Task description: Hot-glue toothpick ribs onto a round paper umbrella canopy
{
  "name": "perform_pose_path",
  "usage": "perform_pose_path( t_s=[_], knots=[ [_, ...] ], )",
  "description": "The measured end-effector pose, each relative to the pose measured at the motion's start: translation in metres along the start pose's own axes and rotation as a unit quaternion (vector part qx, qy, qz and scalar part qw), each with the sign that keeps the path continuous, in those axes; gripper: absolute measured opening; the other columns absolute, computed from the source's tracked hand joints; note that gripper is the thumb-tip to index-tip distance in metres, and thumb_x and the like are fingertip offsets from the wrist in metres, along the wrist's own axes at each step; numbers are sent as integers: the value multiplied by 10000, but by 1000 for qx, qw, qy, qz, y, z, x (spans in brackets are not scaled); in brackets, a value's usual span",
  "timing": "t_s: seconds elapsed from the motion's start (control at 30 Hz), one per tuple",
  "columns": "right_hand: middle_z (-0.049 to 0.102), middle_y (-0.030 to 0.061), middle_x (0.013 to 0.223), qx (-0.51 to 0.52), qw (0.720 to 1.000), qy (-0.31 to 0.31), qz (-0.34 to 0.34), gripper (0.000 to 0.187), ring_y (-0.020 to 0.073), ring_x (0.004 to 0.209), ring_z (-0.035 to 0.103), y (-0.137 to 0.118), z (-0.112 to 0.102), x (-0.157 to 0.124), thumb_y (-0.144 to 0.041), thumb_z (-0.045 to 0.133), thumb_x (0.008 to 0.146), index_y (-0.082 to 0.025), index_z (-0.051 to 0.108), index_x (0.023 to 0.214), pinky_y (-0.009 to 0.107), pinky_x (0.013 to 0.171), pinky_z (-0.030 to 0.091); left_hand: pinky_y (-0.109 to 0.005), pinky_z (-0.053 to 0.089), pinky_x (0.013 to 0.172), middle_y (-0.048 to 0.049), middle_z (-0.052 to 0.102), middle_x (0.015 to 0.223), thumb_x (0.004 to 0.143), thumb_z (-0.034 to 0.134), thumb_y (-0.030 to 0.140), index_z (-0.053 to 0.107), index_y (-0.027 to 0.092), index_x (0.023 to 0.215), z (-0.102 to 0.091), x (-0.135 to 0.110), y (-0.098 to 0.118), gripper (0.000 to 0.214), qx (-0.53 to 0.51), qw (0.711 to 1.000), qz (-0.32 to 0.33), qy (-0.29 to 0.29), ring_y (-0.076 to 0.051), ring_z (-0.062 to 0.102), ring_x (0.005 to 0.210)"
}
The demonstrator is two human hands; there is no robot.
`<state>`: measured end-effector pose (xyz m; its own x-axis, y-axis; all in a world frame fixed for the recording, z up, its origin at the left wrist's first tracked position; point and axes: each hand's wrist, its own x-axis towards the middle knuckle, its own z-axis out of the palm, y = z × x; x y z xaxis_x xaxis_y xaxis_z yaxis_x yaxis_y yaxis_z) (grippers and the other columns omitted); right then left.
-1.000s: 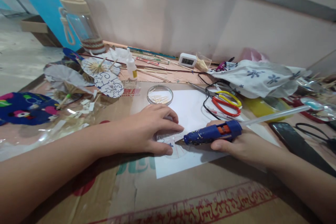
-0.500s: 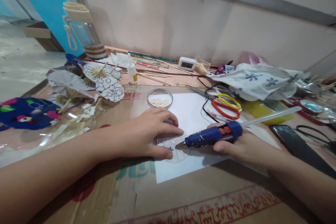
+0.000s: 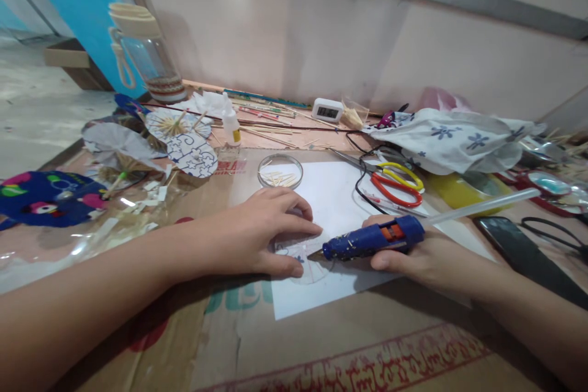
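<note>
Head view:
- Left hand point(image 3: 261, 233): forearm laid across tabletop point(image 3: 321, 343), palm down, fingers point(image 3: 301, 228) slightly apart, pressed flat on small printed paper cutout point(image 3: 309, 264); nothing gripped.
- Right hand point(image 3: 427, 254): rested on white paper sheet point(image 3: 331, 196), fingers clamped around blue glue gun point(image 3: 374, 237), held nearly level, nozzle pointed left, tip touching cutout just beside left thumb.
- Clear glue stick point(image 3: 482, 203) seen projecting from gun's rear.
- Cutout located at sheet's near-left part.
- Glass dish of toothpicks point(image 3: 280, 171) placed just beyond left hand; scissors point(image 3: 397, 184) beyond gun.
</note>
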<state>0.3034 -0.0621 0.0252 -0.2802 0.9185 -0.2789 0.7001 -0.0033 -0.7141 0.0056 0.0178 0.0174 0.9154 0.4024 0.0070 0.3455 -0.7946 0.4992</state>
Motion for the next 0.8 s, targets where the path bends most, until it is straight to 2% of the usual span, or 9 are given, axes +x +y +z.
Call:
perform_pose_path(
  t_s=[0.17, 0.37, 0.8],
  knots=[
    [860, 41, 999, -8, 1000, -11, -2, 539, 351, 957, 802, -3, -3, 1, -763, 723, 798, -300, 874, 1030, 463, 874, 669, -420, 427, 1102, -79, 647, 1364, 893, 803, 496, 714, 299, 1358, 1, 1, 0, 513, 0, 1000, 6, 2, -306, 568, 1269],
    [857, 51, 1079, -9, 1000, 1, 11, 520, 372, 1030, 795, -6, -1, 0, -728, 717, 806, -303, 874, 1060, 504, 948, 648, -440, 426, 1108, -85, 644, 1363, 887, 810, 481, 715, 286, 1362, 1, 2, -1, 522, -2, 1000, -1, -1, -314, 563, 1269],
    [856, 34, 1004, -16, 1000, -8, 11, 522, 347, 959, 792, 0, -3, -1, -754, 730, 792, -316, 873, 1037, 465, 882, 656, -416, 429, 1086, -74, 656, 1336, 899, 792, 500, 726, 299, 1336, 2, 2, -2, 485, 9, 1000, 12, 6, -298, 576, 1242]
  ],
)
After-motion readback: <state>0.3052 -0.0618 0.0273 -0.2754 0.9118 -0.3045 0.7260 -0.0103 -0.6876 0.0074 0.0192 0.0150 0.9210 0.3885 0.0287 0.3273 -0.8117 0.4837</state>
